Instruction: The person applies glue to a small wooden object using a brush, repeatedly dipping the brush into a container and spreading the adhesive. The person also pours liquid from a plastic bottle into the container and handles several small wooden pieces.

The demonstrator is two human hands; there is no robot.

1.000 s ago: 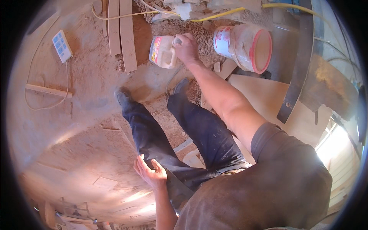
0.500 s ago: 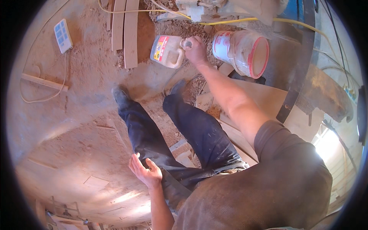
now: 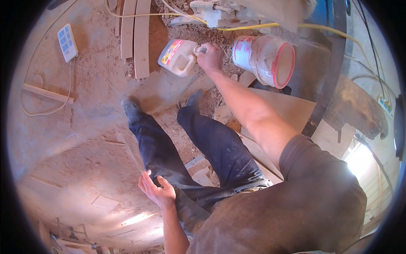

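A workshop, apparently for woodwork, its floor (image 3: 91,122) brown with dust and littered with scraps (image 3: 48,94) of wood. Shavings (image 3: 185,33) lie thick at the far side beside long planks (image 3: 142,46), with a yellow cord (image 3: 253,26) strung across; a power strip (image 3: 67,43) rests at far left, a stained bucket (image 3: 264,63) at far right.

The dusty floor (image 3: 97,122) carries a group of planks (image 3: 141,42). To their left lie a white power strip (image 3: 67,42), its looping cord (image 3: 70,78) and a thin stick (image 3: 48,93). Wood chips (image 3: 182,31) litter the right of the planks, with the bucket (image 3: 266,61) farther right; two shoes (image 3: 132,106) rest nearer the person than the planks.
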